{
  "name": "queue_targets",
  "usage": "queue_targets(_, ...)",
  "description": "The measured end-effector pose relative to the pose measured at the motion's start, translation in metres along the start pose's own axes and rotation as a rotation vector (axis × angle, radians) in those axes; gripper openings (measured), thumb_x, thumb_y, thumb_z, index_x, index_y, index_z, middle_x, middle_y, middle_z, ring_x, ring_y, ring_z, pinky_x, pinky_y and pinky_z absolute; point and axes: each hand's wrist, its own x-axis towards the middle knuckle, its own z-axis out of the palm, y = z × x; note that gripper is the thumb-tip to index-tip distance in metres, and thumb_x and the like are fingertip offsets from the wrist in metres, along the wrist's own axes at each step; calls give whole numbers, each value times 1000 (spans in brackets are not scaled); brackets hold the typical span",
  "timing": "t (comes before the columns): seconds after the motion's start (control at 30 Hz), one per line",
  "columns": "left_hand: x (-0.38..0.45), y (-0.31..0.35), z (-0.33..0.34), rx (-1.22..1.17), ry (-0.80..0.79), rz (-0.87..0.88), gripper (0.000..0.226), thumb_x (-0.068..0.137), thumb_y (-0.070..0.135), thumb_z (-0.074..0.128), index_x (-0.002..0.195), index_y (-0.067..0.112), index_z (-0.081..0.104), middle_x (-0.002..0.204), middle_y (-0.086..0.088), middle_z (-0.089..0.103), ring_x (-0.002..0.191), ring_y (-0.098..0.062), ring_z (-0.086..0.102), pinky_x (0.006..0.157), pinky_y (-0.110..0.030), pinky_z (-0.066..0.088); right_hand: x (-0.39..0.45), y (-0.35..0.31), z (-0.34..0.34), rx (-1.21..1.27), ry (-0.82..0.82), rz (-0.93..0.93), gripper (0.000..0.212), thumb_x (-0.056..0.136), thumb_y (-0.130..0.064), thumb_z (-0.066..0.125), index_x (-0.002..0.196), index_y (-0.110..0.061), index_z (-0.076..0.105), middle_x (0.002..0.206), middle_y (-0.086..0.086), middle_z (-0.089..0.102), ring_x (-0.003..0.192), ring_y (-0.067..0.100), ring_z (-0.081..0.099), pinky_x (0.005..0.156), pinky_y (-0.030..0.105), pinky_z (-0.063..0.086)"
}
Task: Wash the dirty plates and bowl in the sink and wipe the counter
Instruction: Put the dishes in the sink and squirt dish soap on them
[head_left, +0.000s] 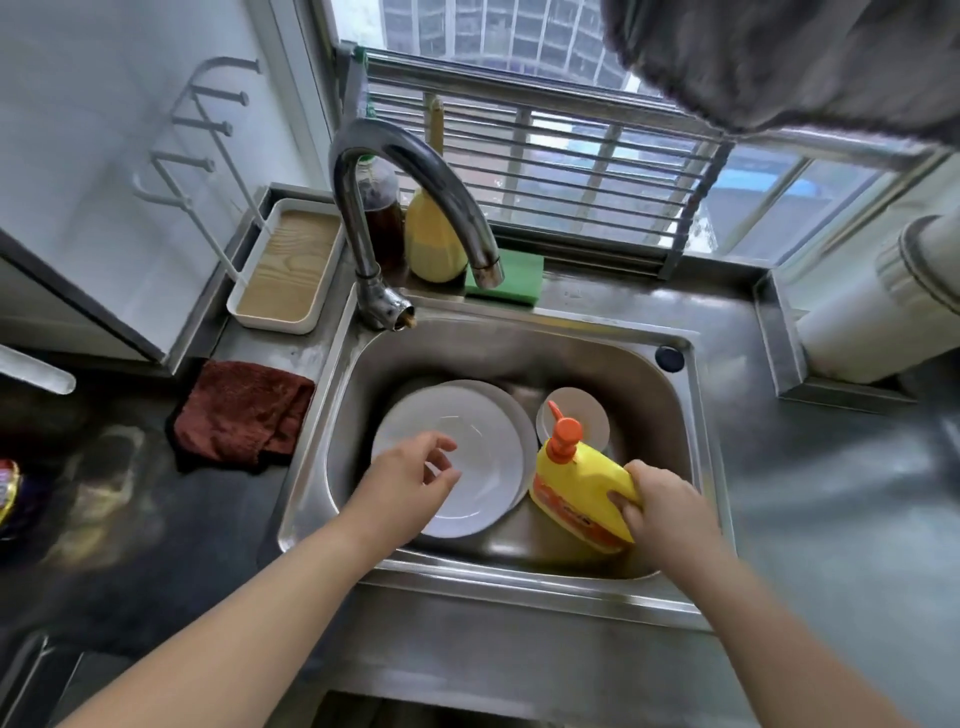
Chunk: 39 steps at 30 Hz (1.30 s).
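Two stacked white plates lie in the steel sink, left of centre. A small white bowl sits behind them to the right, partly hidden by a yellow detergent bottle with an orange pump. My right hand grips that bottle by its handle and holds it tilted over the basin. My left hand hovers over the top plate with its fingers loosely spread, holding nothing.
A curved faucet arches over the sink. Behind it stand a green sponge, a yellow bottle and a dark bottle. A dark red cloth lies on the left counter by a white tray.
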Motion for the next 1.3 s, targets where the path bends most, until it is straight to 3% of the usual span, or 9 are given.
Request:
queue_targets(0.1, -2, 16, 10, -113, 33, -37, 7, 89, 25, 63, 94, 20, 61, 82, 9, 62, 72, -6, 59, 67, -14, 46, -1, -7, -22, 1, 49, -122, 22, 90, -44, 55, 96, -23, 55, 89, 0, 66, 82, 22, 58, 66, 27, 33)
queue_targets(0.2, -1, 39, 21, -478, -21, -223, 23, 89, 35, 63, 83, 13, 60, 81, -5, 68, 68, -15, 65, 71, -33, 56, 0, -21, -48, -10, -14, -131, 39, 83, -63, 54, 92, -25, 58, 81, -2, 65, 76, 18, 57, 60, 27, 37)
queue_targets(0.33, 4, 60, 28, -822, -90, -411, 43, 89, 45, 58, 90, 3, 59, 78, -8, 63, 67, -19, 63, 61, -28, 56, 6, -38, -58, -13, -64, -172, 42, 81, -68, 51, 88, -27, 61, 71, -7, 60, 69, 11, 56, 56, 22, 39)
queue_targets(0.43, 15, 58, 31, -862, -63, -452, 41, 88, 48, 60, 89, 7, 61, 78, -7, 64, 73, -22, 65, 69, -33, 57, 10, -43, -55, 73, -112, -197, 31, 81, -63, 57, 77, -32, 55, 61, -10, 53, 60, 6, 51, 52, 18, 33)
queue_targets(0.53, 21, 54, 39, -876, -64, -514, 38, 90, 45, 60, 80, 8, 59, 68, -7, 61, 67, -20, 62, 71, -36, 57, 14, -39, -41, 182, -156, -162, 33, 79, -59, 63, 70, -28, 56, 61, -7, 55, 61, 11, 54, 55, 23, 41)
queue_targets(0.67, 23, 55, 55, -873, -112, -648, 45, 89, 52, 56, 75, 10, 58, 63, -6, 61, 61, -19, 62, 58, -29, 54, 17, -31, -25, 293, -251, -86, 32, 79, -57, 64, 94, -29, 63, 80, -12, 62, 74, 8, 59, 62, 22, 49)
queue_targets(0.87, 29, 52, 58, -916, -129, -759, 50, 91, 54, 51, 72, 8, 58, 61, -7, 62, 54, -17, 61, 48, -25, 52, 29, -29, -17, 298, -289, -69, 32, 78, -54, 66, 95, -26, 65, 80, -11, 63, 74, 8, 60, 62, 20, 47)
queue_targets(1.03, 35, 51, 64, -939, -79, -749, 48, 91, 50, 53, 70, 7, 57, 61, -8, 61, 55, -18, 61, 57, -30, 57, 34, -25, -15, 302, -281, -83, 28, 79, -52, 67, 88, -25, 66, 75, -8, 64, 70, 9, 60, 59, 20, 47)
queue_targets(1.3, 31, 44, 64, -893, 22, -744, 46, 88, 49, 58, 74, 6, 57, 58, -7, 57, 52, -17, 58, 65, -32, 60, 40, -30, -11, 230, -263, -131, 46, 80, -56, 63, 110, -22, 66, 86, -10, 64, 77, 6, 59, 64, 16, 48)
